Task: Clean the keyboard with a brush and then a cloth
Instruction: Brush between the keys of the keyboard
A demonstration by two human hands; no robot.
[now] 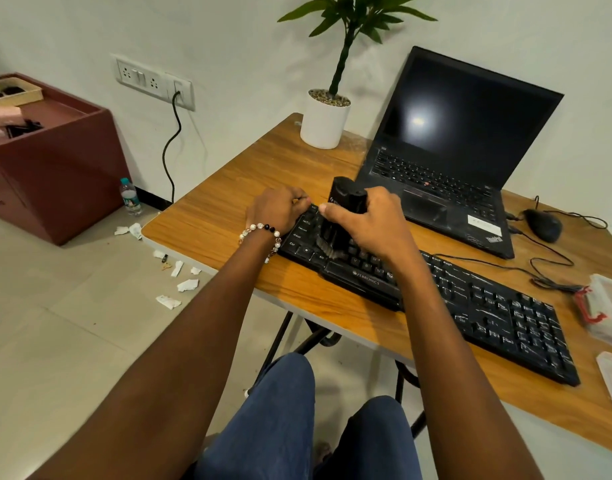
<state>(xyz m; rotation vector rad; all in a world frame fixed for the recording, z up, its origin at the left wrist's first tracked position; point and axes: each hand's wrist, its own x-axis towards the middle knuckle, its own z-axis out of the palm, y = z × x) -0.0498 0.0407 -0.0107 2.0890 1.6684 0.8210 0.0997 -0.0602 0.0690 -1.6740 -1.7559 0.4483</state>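
Observation:
A black keyboard point(477, 306) with white streaks on its keys lies diagonally across the wooden table point(228, 202). My right hand point(370, 220) grips a chunky black brush point(344, 202), held upright, with its bristles down on the keys at the keyboard's left end. My left hand point(277, 207), with a bead bracelet at the wrist, rests with curled fingers on the keyboard's far left corner. No cloth is in view.
An open black laptop point(453, 150) sits just behind the keyboard. A white plant pot point(323, 123) stands at the far edge. A wired mouse point(543, 225) and clear plastic containers point(606, 310) lie to the right. Paper scraps point(180, 282) litter the floor.

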